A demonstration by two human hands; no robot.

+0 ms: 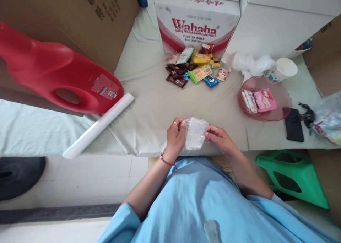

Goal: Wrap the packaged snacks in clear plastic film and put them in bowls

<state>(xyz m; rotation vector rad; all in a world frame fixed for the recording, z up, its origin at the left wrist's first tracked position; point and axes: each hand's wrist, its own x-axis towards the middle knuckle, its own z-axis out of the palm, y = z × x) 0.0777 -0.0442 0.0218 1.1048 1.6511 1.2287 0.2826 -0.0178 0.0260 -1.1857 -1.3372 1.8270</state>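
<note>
Between my hands, above the table's front edge, is a small clear plastic packet (196, 133) with something whitish in it; I cannot make out its contents. My left hand (176, 136) pinches its left side between thumb and fingers. On the right edge, the fingertips of my right hand (218, 138) are closed on the plastic. Beyond my hands lies a heap of wrapped snacks (190, 67) in brown, yellow, green and blue packaging. To the right stands a pink translucent bowl (285, 108) holding a pink snack packet (265, 100) and some white packets (249, 101).
A white roll (98, 125) lies at left beside a large red plastic jug (66, 72). A Wahaha carton (197, 26) stands behind the snacks. At right are a paper cup (286, 69), a black phone (294, 125) and a plastic bag (329, 120). Below sits a green stool (306, 179).
</note>
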